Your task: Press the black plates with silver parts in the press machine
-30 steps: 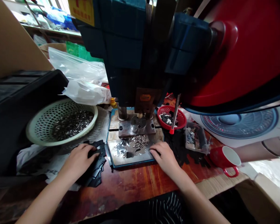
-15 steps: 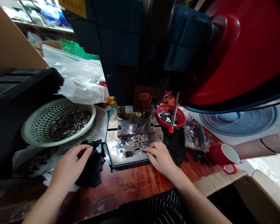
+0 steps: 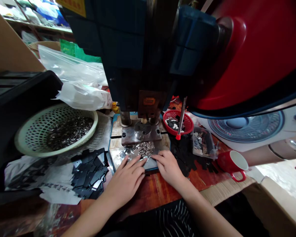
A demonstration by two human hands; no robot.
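Observation:
My left hand (image 3: pixel 127 179) lies palm down over the front left of the press plate (image 3: pixel 115 144), its fingers spread and touching flat metal pieces. To its right, my right hand (image 3: pixel 168 164) rests at the plate's front right edge with fingers curled together; whatever its fingertips hold is too small to make out. Between and beyond the hands lies a heap of small shiny metal parts (image 3: pixel 145 148), just in front of the steel die block (image 3: pixel 142 134). A pile of dark flat pieces (image 3: pixel 88 172) sits on the table left of the plate.
A pale green basket (image 3: pixel 22 140) of small parts stands at left. On the right are a red basket (image 3: pixel 189 126), a clear box (image 3: pixel 204 143) and a red mug (image 3: pixel 225 161). The blue press (image 3: pixel 123 49) with its red wheel (image 3: pixel 266 49) rises above the plate.
My left hand has moved right from the dark pile onto the plate, and its fingers have spread. The dark pile is now uncovered. My right hand stays at the plate's edge.

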